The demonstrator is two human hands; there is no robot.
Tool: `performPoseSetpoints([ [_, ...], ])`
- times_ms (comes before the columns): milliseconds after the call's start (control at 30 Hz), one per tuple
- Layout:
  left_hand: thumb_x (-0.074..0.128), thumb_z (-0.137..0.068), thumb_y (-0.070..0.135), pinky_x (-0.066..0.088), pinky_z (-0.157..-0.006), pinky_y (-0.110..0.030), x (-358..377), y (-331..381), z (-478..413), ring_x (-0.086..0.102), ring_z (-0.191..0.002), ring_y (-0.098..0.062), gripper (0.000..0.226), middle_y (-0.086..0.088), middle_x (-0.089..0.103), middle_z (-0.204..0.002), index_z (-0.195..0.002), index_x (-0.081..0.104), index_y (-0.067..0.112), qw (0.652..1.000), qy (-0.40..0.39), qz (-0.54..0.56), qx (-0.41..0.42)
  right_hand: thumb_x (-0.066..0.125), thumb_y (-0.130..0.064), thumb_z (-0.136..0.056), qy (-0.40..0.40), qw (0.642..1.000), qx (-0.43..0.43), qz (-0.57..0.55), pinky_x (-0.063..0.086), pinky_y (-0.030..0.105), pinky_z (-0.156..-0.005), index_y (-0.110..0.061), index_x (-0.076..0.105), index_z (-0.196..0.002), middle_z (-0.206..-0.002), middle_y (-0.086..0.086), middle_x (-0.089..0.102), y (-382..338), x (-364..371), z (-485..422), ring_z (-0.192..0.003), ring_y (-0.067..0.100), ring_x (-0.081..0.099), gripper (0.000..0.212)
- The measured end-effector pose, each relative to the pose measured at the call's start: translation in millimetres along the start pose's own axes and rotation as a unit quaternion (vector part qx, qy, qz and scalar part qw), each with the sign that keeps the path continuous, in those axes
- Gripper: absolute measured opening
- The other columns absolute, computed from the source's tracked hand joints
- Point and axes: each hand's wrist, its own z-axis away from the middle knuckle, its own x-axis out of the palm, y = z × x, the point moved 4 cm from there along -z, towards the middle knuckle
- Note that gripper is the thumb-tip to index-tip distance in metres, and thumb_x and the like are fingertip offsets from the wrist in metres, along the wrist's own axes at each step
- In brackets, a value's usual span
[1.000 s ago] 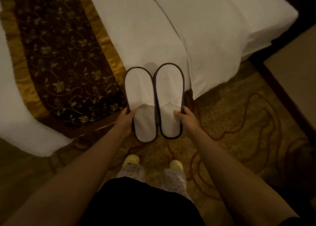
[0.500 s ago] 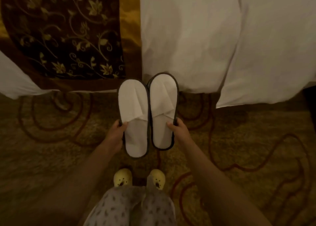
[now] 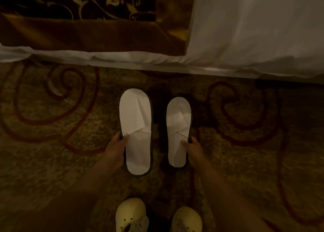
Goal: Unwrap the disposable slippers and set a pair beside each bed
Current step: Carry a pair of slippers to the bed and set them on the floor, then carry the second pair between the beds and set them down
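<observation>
1. I see my left hand point(image 3: 116, 148) gripping the left slipper point(image 3: 136, 131) at its outer edge, thumb laid over the white upper near the strap opening, the other fingers tucked under the dark rim.
2. My right hand point(image 3: 192, 148) holds the right slipper point(image 3: 178, 131) the same way on its outer edge, thumb on top, fingers wrapped around the side.
3. Both slippers are out of any wrapper, white with a dark border, toes pointing toward the bed point(image 3: 254, 30).
4. The two slippers are parallel with a dark gap between them; they do not touch each other.
5. They are over the patterned carpet point(image 3: 52, 161), just short of the bed's hanging white sheet. I cannot tell whether their soles rest on the carpet or hang just above it.
6. The left slipper looks larger and reaches a little nearer the bed than the right one.
7. A dark brown bed runner point(image 3: 78, 12) with a gold floral pattern and a gold border drapes over the bed edge at upper left.
8. My feet in pale yellow clogs point(image 3: 130, 214) stand on the carpet below the slippers, heels of the slippers toward them.
9. The picture is dim and somewhat blurred.
</observation>
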Motion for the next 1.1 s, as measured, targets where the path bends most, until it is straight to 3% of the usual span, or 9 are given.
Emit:
performPoseSetpoints([
  [200, 0.044, -0.097, 0.028, 0.045, -0.095, -0.040, -7, 26, -11, 0.051, -0.117, -0.027, 0.043, -0.011, 0.049, -0.139, -0.138, 0.041, 0.014, 0.994, 0.012, -0.095, 0.044, 0.052, -0.013, -0.092, 0.107, 0.953, -0.066, 0.275, 0.037, 0.038, -0.105, 0.002, 0.034, -0.136, -0.140, 0.019, 0.043, -10, 4, -21, -0.125, 0.034, 0.044, 0.050],
  [300, 0.042, -0.098, 0.030, 0.041, -0.086, -0.031, -6, 57, 14, 0.051, -0.118, -0.030, 0.043, -0.013, 0.051, -0.136, -0.137, 0.043, 0.013, 0.967, 0.053, -0.226, 0.102, 0.053, -0.020, -0.091, 0.094, 0.915, -0.135, 0.368, 0.040, 0.038, -0.103, -0.001, 0.035, -0.136, -0.139, 0.019, 0.044, -47, 4, 15, -0.125, 0.033, 0.044, 0.052],
  [400, 0.042, -0.098, 0.025, 0.040, -0.095, -0.032, 0, 95, 54, 0.051, -0.119, -0.033, 0.041, -0.016, 0.053, -0.135, -0.135, 0.045, 0.009, 0.929, 0.059, -0.326, 0.163, 0.052, -0.023, -0.092, 0.073, 0.867, -0.249, 0.426, 0.024, 0.037, -0.115, -0.008, 0.020, -0.145, -0.153, 0.014, 0.025, -107, 10, 76, -0.138, 0.029, 0.028, 0.064],
  [467, 0.043, -0.098, 0.018, 0.040, -0.099, -0.033, 6, 129, 84, 0.053, -0.118, -0.032, 0.038, -0.017, 0.055, -0.133, -0.134, 0.047, 0.007, 0.895, 0.056, -0.387, 0.215, 0.052, -0.024, -0.092, 0.051, 0.815, -0.361, 0.450, 0.013, 0.031, -0.116, -0.013, 0.015, -0.147, -0.157, 0.008, 0.016, -156, 22, 127, -0.142, 0.024, 0.018, 0.067],
  [567, 0.041, -0.096, 0.012, 0.040, -0.099, -0.039, 16, 186, 129, 0.054, -0.116, -0.030, 0.038, -0.013, 0.058, -0.129, -0.133, 0.049, 0.013, 0.811, 0.044, -0.512, 0.279, 0.054, -0.023, -0.090, 0.010, 0.688, -0.498, 0.527, 0.005, 0.029, -0.115, -0.013, 0.014, -0.148, -0.158, 0.008, 0.014, -225, 45, 200, -0.144, 0.022, 0.013, 0.071],
  [700, 0.042, -0.094, 0.017, 0.038, -0.095, -0.044, 25, 265, 202, 0.050, -0.118, -0.024, 0.041, 0.000, 0.056, -0.128, -0.135, 0.043, 0.025, 0.680, 0.036, -0.639, 0.356, 0.049, -0.026, -0.091, -0.017, 0.583, -0.544, 0.604, -0.004, 0.035, -0.116, -0.019, 0.017, -0.147, -0.158, 0.002, 0.016, -302, 66, 277, -0.146, 0.019, 0.009, 0.065],
  [833, 0.044, -0.094, 0.019, 0.033, -0.097, -0.037, 13, 355, 279, 0.047, -0.118, -0.020, 0.043, 0.004, 0.055, -0.125, -0.136, 0.040, 0.028, 0.620, 0.057, -0.651, 0.434, 0.045, -0.029, -0.094, -0.011, 0.567, -0.563, 0.601, 0.022, 0.038, -0.112, -0.019, 0.047, -0.128, -0.129, 0.003, 0.053, -377, 77, 349, -0.125, 0.023, 0.042, 0.035],
  [933, 0.043, -0.094, 0.019, 0.031, -0.096, -0.034, -10, 426, 336, 0.046, -0.118, -0.019, 0.044, 0.004, 0.055, -0.126, -0.136, 0.041, 0.028, 0.597, 0.074, -0.640, 0.477, 0.044, -0.028, -0.094, 0.005, 0.559, -0.590, 0.583, 0.035, 0.034, -0.094, -0.016, 0.051, -0.120, -0.118, 0.005, 0.056, -433, 92, 408, -0.112, 0.024, 0.046, 0.029],
  [1100, 0.042, -0.092, 0.017, 0.030, -0.090, -0.034, -60, 519, 418, 0.048, -0.115, -0.022, 0.044, 0.000, 0.057, -0.124, -0.135, 0.043, 0.024, 0.585, 0.126, -0.620, 0.508, 0.048, -0.021, -0.092, 0.018, 0.536, -0.633, 0.559, 0.037, 0.037, -0.091, -0.014, 0.052, -0.118, -0.117, 0.007, 0.056, -514, 135, 499, -0.109, 0.026, 0.047, 0.027],
])
